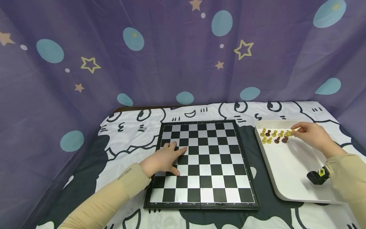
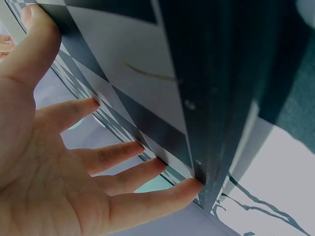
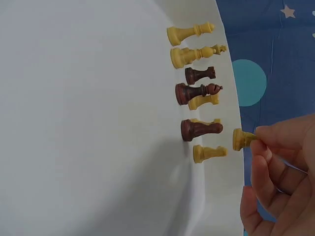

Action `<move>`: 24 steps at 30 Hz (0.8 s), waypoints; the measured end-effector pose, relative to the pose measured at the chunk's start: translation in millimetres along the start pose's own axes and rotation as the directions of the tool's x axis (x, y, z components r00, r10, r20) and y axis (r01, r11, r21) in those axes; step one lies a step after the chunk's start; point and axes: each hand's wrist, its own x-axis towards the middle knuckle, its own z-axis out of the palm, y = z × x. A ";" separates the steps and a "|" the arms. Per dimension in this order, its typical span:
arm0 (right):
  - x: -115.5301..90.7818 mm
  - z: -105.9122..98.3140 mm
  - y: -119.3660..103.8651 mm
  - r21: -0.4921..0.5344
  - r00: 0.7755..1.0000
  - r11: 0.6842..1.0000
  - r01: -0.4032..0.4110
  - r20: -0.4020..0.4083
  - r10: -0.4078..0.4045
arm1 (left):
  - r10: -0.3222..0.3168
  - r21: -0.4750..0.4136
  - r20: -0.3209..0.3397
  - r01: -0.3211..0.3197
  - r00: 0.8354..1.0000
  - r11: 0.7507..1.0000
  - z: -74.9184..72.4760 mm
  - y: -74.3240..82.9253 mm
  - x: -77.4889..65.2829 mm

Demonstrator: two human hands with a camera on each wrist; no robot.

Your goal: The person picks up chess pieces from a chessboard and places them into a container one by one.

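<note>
My left hand (image 1: 163, 160) rests on the left side of a black-and-white chessboard (image 1: 204, 159), fingers spread. In the left wrist view, its fingertips are at the squares and the dark frame. Over the far part of a white tray (image 1: 288, 171), my right hand (image 1: 314, 136) pinches a yellow chess piece (image 3: 240, 139) between thumb and fingers; its top is hidden by them. Below it, several yellow and brown pieces stand upright in the tray, among them a brown bishop (image 3: 197, 93), a brown rook (image 3: 201, 75) and a yellow piece (image 3: 209, 153).
The board lies flat on a patterned cloth (image 1: 134, 136) printed with cartoon faces. To its right stands the low-walled tray, with a strip of dark cloth between them. A purple curtain (image 1: 171, 73) with stars and blue spots hangs behind. A black wrist device (image 1: 318, 176) sits at the right cuff.
</note>
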 end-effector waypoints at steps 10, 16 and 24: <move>0.0 4.4 10.8 -0.033 0.997 0.999 -0.023 0.078 0.026 | 0.008 0.011 -0.011 -0.008 1.000 1.000 1.0 -0.9 -0.6; 0.3 9.7 14.5 -0.034 0.997 0.999 -0.027 0.073 0.030 | 0.014 0.013 -0.018 -0.014 1.000 1.000 1.7 -1.3 -0.8; 1.2 14.2 17.7 -0.017 0.997 1.000 -0.021 0.080 0.022 | 0.012 0.017 -0.017 -0.012 1.000 1.000 2.7 -1.9 -0.3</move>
